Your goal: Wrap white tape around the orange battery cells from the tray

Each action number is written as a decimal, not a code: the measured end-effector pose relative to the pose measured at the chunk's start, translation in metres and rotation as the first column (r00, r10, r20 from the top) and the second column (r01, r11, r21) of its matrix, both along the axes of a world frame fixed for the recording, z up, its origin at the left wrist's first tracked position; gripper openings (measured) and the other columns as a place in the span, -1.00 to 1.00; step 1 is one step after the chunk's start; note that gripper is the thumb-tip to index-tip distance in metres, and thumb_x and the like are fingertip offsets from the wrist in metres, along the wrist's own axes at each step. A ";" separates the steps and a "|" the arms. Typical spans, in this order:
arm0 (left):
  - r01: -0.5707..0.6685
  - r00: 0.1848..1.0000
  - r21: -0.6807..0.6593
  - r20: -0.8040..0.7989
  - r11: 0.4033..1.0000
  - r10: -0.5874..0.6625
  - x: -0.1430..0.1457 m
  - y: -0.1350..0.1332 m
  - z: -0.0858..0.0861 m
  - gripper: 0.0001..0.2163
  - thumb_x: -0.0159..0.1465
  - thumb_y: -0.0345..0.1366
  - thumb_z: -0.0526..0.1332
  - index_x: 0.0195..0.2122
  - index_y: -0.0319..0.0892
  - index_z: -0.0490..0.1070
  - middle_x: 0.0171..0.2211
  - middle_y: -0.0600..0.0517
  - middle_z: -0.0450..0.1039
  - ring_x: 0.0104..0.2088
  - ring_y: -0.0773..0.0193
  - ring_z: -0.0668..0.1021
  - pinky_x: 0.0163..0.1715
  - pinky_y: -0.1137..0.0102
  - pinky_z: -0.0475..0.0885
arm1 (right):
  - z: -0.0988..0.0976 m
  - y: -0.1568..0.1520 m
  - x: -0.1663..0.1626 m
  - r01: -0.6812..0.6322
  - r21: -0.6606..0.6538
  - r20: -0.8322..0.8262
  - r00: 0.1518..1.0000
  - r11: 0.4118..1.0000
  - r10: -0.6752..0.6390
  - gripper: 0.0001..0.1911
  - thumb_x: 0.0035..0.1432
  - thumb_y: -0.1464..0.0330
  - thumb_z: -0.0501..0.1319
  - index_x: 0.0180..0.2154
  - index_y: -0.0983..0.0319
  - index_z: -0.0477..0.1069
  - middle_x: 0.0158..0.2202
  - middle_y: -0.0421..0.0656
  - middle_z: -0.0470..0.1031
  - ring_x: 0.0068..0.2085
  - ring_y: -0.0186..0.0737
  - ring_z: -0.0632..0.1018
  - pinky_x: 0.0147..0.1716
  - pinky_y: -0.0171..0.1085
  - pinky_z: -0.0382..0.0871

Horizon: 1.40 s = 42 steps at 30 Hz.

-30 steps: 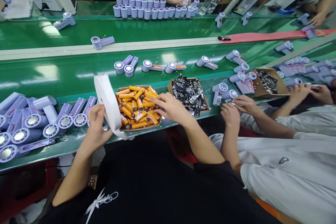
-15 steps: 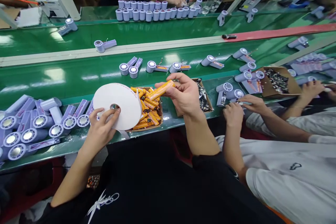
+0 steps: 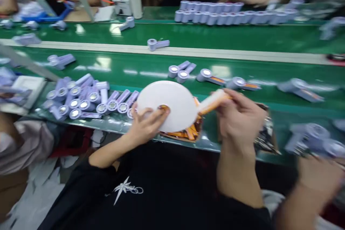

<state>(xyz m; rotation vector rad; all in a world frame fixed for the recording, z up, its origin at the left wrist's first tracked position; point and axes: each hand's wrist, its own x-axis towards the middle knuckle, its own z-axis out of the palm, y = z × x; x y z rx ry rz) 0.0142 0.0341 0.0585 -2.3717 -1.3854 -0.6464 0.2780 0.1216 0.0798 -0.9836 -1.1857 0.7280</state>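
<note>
My left hand (image 3: 147,125) grips a large white roll of tape (image 3: 175,95), its fingers at the dark centre hole. In my right hand (image 3: 239,116) is an orange-wrapped cylindrical battery (image 3: 212,106), pinched at its right end. A white strip lies along the upper side of this battery, whose left end meets the roll's right edge. Behind and under the roll, a small box of orange batteries (image 3: 192,132) is partly hidden. Just right of my right hand, a box of dark metallic parts (image 3: 265,134) shows, blurred.
Many lavender fan-like housings (image 3: 78,99) are piled on the bench to the left. Others lie along the green conveyor belt (image 3: 129,57), some with orange in their handles. A co-worker's blurred hand (image 3: 318,172) is close on my right. Across the belt, housings stand in rows (image 3: 212,18).
The view has swung left. The battery in my right hand has come to the roll's edge, and a white strip now lies on it. My left hand still holds the roll.
</note>
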 end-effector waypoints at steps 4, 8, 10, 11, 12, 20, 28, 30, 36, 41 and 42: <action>-0.053 0.995 -0.030 0.083 0.998 0.056 0.039 -0.009 -0.031 -0.31 0.40 0.16 0.33 0.47 -0.02 0.41 0.06 -0.12 0.64 0.07 -0.07 0.39 0.52 -0.15 -0.28 | -0.033 0.005 -0.005 0.125 0.141 -0.276 0.958 0.982 -0.083 -0.52 0.09 0.27 0.61 0.06 -0.08 0.66 -0.12 -0.25 0.75 -0.06 -0.08 0.79 -0.04 0.03 0.78; 0.084 0.995 -0.217 0.068 0.973 -0.071 0.029 -0.038 -0.038 -0.26 0.31 -0.01 0.45 0.50 0.04 0.35 0.11 -0.08 0.63 0.07 -0.04 0.40 0.47 -0.07 -0.10 | -0.035 0.051 0.038 0.217 0.225 -0.359 0.925 0.950 -0.127 -0.57 -0.03 0.33 0.61 -0.08 -0.04 0.67 -0.10 -0.22 0.71 -0.06 -0.09 0.77 -0.08 -0.01 0.77; 0.161 0.987 -0.371 0.079 0.914 -0.142 0.002 -0.023 -0.024 -0.12 0.23 0.03 0.51 0.54 -0.02 0.28 0.19 -0.15 0.58 0.17 -0.14 0.40 0.44 -0.10 -0.01 | -0.024 0.065 0.067 0.294 0.274 -0.416 0.895 0.916 -0.163 -0.55 0.02 0.29 0.57 -0.01 -0.07 0.63 -0.02 -0.22 0.69 0.02 -0.14 0.76 -0.08 -0.11 0.74; 0.217 0.976 -0.454 0.101 0.864 -0.192 -0.010 -0.002 -0.015 -0.07 0.19 0.09 0.53 0.53 -0.05 0.29 0.23 -0.20 0.55 0.22 -0.20 0.39 0.41 -0.12 0.06 | -0.018 0.066 0.077 0.297 0.274 -0.401 0.900 0.914 -0.172 -0.50 0.04 0.27 0.57 0.04 -0.07 0.60 0.02 -0.21 0.69 0.06 -0.14 0.74 -0.04 -0.11 0.74; 0.292 0.956 -0.533 0.135 0.794 -0.261 -0.019 0.028 -0.006 -0.06 0.16 0.16 0.52 0.51 -0.05 0.32 0.26 -0.22 0.53 0.24 -0.24 0.40 0.39 -0.13 0.13 | -0.014 0.063 0.082 0.281 0.254 -0.358 0.916 0.925 -0.179 -0.45 0.05 0.24 0.58 0.09 -0.04 0.58 0.05 -0.18 0.68 0.10 -0.10 0.73 0.00 -0.07 0.73; -0.011 0.994 -0.594 -0.095 0.804 -0.056 0.091 0.298 0.000 -0.41 0.44 0.10 0.21 0.26 -0.31 0.55 0.24 -0.37 0.54 0.27 -0.26 0.45 0.27 0.00 0.27 | -0.016 0.035 0.044 0.176 0.081 -0.128 0.978 0.981 -0.165 -0.40 0.02 0.08 0.64 0.04 0.08 0.57 -0.04 -0.11 0.75 0.07 0.00 0.77 0.09 -0.01 0.72; -0.055 0.952 -0.662 -0.261 0.748 -0.161 0.129 0.335 -0.042 -0.63 0.15 -0.32 0.42 0.00 -0.25 0.70 0.06 -0.33 0.64 0.17 -0.29 0.51 0.25 -0.06 0.30 | 0.009 0.030 0.084 0.142 0.077 0.023 0.989 0.987 -0.145 -0.50 0.01 0.21 0.67 -0.02 0.11 0.64 -0.14 -0.13 0.78 -0.05 0.05 0.81 -0.09 -0.05 0.79; -0.032 0.953 -0.668 -0.245 0.744 -0.178 0.093 0.321 -0.039 -0.61 0.14 -0.36 0.41 0.02 -0.19 0.70 0.12 -0.29 0.61 0.16 -0.21 0.52 0.20 0.04 0.36 | 0.015 0.034 0.091 0.132 0.093 0.044 0.990 0.987 -0.136 -0.51 -0.01 0.24 0.67 -0.03 0.10 0.65 -0.16 -0.15 0.77 -0.08 0.04 0.81 -0.13 -0.05 0.80; -0.097 0.975 -0.679 -0.212 0.728 -0.068 -0.020 0.302 -0.035 -0.71 0.22 -0.38 0.30 -0.06 -0.18 0.71 0.19 -0.25 0.59 0.21 -0.19 0.51 0.22 0.08 0.38 | 0.000 0.125 0.040 -0.187 -0.043 0.165 0.968 0.981 0.191 -0.51 -0.07 0.26 0.65 -0.06 0.13 0.68 -0.08 -0.16 0.75 -0.09 -0.11 0.77 0.02 -0.07 0.76; -0.041 0.988 -0.783 -0.123 0.620 -0.090 -0.039 0.330 -0.042 -0.79 0.24 -0.21 0.37 -0.13 -0.01 0.73 0.29 0.09 0.61 0.12 0.13 0.61 0.03 0.42 0.40 | -0.052 0.212 -0.048 -0.426 -0.317 0.287 0.808 0.848 0.514 -0.55 0.02 0.38 0.52 0.00 0.28 0.67 -0.11 -0.12 0.75 -0.08 -0.14 0.74 0.15 -0.05 0.66; -0.040 0.991 -0.792 -0.108 0.609 -0.075 -0.039 0.334 -0.042 -0.78 0.26 -0.17 0.36 -0.10 0.01 0.72 0.25 0.11 0.63 0.08 0.15 0.62 -0.02 0.43 0.40 | -0.060 0.219 -0.060 -0.424 -0.352 0.332 0.777 0.835 0.535 -0.55 0.03 0.41 0.50 0.01 0.30 0.67 -0.10 -0.11 0.76 -0.07 -0.12 0.74 0.16 -0.06 0.65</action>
